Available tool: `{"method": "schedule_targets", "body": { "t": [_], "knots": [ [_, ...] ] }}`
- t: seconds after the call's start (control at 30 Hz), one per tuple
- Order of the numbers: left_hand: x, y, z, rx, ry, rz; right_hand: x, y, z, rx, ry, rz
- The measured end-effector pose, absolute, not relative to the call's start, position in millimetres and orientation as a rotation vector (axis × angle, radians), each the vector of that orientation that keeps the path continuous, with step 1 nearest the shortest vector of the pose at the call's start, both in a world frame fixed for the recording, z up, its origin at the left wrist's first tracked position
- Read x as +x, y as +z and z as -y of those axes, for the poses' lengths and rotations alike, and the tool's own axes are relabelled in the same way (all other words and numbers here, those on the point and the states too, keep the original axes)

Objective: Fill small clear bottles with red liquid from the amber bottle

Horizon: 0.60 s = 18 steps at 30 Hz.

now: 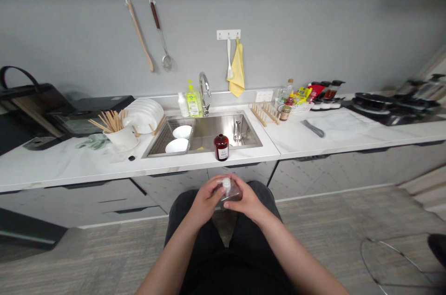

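In front of my lap, my left hand (208, 196) and my right hand (248, 199) are closed around a clear container with a white round top (226, 185). The left thumb lies near the white top, while the right fingers hold the container's far side and its right edge. Exactly what kind of container it is stays unclear, as the fingers cover much of it. Just beyond my hands, an amber bottle with a white label (221, 147) stands upright on the counter's front edge by the sink.
Two white bowls (178, 145) sit in the left part of the sink (258, 138). Left of it are a chopstick holder (122, 140) and a rack of plates (146, 111). A wooden rack (266, 114) and condiments (296, 100) stand to the right. Dish soap (193, 102) is near the faucet (205, 86).
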<state>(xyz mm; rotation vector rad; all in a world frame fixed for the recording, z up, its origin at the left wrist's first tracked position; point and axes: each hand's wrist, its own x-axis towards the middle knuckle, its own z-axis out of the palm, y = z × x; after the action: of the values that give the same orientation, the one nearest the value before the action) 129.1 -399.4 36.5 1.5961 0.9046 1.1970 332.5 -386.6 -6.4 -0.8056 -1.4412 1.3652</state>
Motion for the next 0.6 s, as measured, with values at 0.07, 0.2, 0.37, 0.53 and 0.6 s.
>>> {"method": "schedule_targets", "body": {
  "t": [0.07, 0.2, 0.37, 0.53, 0.6],
  "knots": [
    [127, 31, 407, 1.587, 1.175, -0.883, 332, -12, 393, -0.848, 1.343, 1.466],
    [129, 18, 423, 1.507, 1.198, -0.845, 333, -20, 410, -0.853, 1.346, 1.447],
    [137, 1, 439, 1.471, 1.335, -0.970, 330, -20, 434, -0.875, 1.236, 1.471],
    [141, -10, 454, 1.423, 1.362, -0.864, 330, -16, 446, -0.899, 1.191, 1.494],
    [139, -10, 457, 1.403, 1.292, -0.810, 330, -15, 445, -0.873, 1.262, 1.460]
  ]
}}
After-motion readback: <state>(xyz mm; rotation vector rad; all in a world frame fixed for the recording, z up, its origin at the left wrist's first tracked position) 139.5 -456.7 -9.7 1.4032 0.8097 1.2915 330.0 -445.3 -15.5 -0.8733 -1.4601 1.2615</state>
